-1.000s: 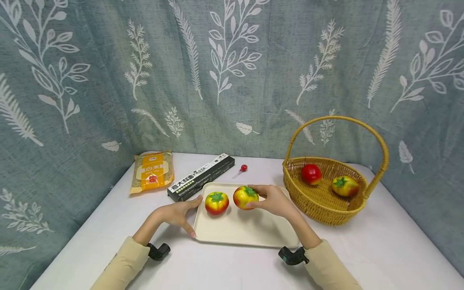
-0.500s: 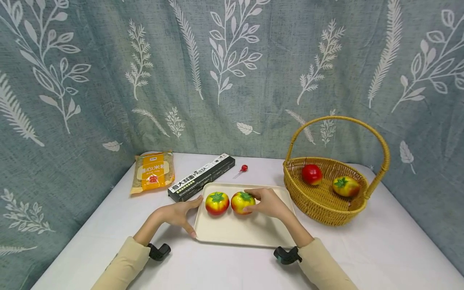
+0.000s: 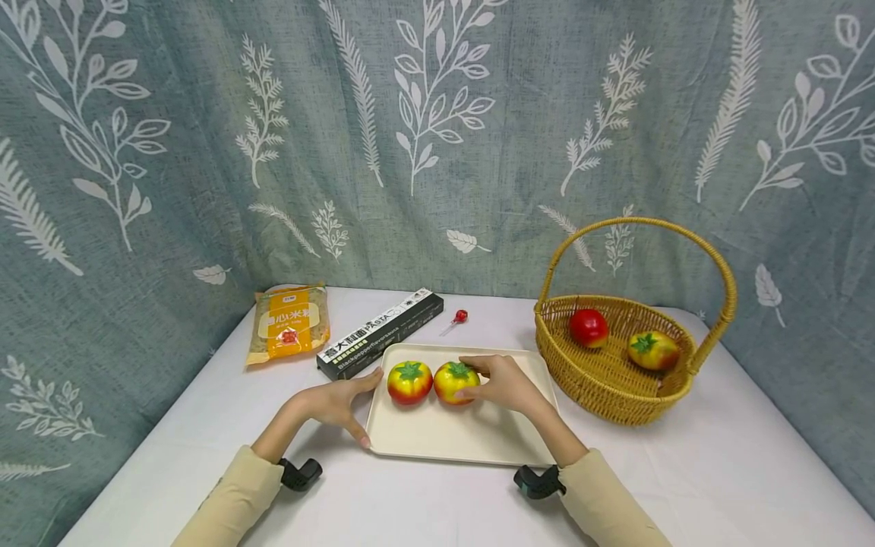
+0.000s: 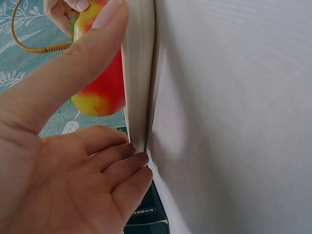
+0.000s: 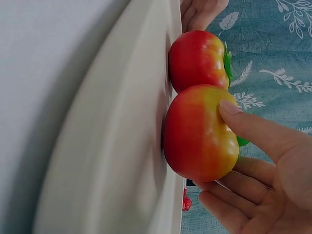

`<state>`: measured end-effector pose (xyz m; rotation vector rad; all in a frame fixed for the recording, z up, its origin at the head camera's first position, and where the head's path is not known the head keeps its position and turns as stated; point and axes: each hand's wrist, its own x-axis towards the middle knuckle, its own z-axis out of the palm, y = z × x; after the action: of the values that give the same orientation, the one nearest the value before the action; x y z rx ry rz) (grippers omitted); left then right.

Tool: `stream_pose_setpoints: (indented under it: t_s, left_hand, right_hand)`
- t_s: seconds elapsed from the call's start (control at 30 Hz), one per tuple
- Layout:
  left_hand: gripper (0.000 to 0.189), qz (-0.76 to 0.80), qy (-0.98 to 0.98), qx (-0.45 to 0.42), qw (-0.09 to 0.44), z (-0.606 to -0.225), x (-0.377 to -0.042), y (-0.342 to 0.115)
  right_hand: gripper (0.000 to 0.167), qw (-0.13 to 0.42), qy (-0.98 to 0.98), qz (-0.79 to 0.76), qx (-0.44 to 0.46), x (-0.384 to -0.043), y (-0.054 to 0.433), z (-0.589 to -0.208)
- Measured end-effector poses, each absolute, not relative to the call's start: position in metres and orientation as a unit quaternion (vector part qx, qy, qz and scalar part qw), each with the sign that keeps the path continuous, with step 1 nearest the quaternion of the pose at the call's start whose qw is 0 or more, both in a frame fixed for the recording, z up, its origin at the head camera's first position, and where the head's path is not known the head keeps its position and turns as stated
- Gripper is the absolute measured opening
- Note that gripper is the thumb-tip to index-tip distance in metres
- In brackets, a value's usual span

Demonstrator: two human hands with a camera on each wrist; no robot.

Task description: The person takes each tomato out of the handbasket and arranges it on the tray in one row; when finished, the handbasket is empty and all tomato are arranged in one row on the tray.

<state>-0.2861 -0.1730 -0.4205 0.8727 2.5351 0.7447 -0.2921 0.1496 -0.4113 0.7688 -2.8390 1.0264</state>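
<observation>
Two glossy yellow-and-red persimmons with green leafy tops sit side by side on a cream tray (image 3: 472, 441). My right hand (image 3: 507, 384) holds the right persimmon (image 5: 200, 136), thumb on its near side and fingers on its far side. In the right wrist view this one stands against the left persimmon (image 5: 197, 61), which no hand touches. My left hand (image 3: 338, 406) is spread at the tray's left edge, thumb (image 4: 73, 68) by the near corner and fingertips at the rim farther back. The left wrist view shows its palm facing the tray.
A wicker basket (image 3: 581, 387) with a tall handle stands right of the tray, holding a red fruit (image 3: 589, 328) and a yellow-red fruit (image 3: 652, 351). Behind the tray lie a black pasta box (image 3: 383, 334), a yellow food packet (image 3: 289, 325) and a small red-headed item (image 3: 460, 316).
My right hand has moved left with its persimmon, from a gap away to right beside the other one, and has settled there. The left hand stays at the tray edge.
</observation>
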Motion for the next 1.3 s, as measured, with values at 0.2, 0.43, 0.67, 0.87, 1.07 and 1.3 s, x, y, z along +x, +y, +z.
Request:
stream_pose_setpoints:
  t_s: [0.2,0.43,0.67,0.87,1.07,1.3]
  left_hand:
    - [0.118,0.262,0.897,0.309,0.178,-0.421,-0.286,-0.173]
    - [0.118,0.261,0.896,0.311,0.177,-0.421,-0.287,-0.172]
    - [0.118,0.264,0.897,0.307,0.178,-0.421,-0.287,-0.173]
    - [0.118,0.265,0.896,0.311,0.175,-0.421,-0.286,-0.174]
    - [0.118,0.267,0.894,0.314,0.175,-0.423,-0.287,-0.175]
    - [0.118,0.268,0.892,0.318,0.175,-0.422,-0.287,-0.174]
  right_hand:
    - [0.058,0.007,-0.908,0.342,0.24,-0.291,0.151,-0.411]
    - [0.062,0.007,-0.904,0.346,0.252,-0.291,0.154,-0.408]
    - [0.063,0.003,-0.901,0.354,0.252,-0.291,0.159,-0.4]
    - [0.062,0.014,-0.896,0.362,0.258,-0.291,0.164,-0.393]
    - [0.059,0.029,-0.892,0.37,0.259,-0.29,0.169,-0.386]
    - [0.055,0.054,-0.889,0.376,0.256,-0.287,0.178,-0.375]
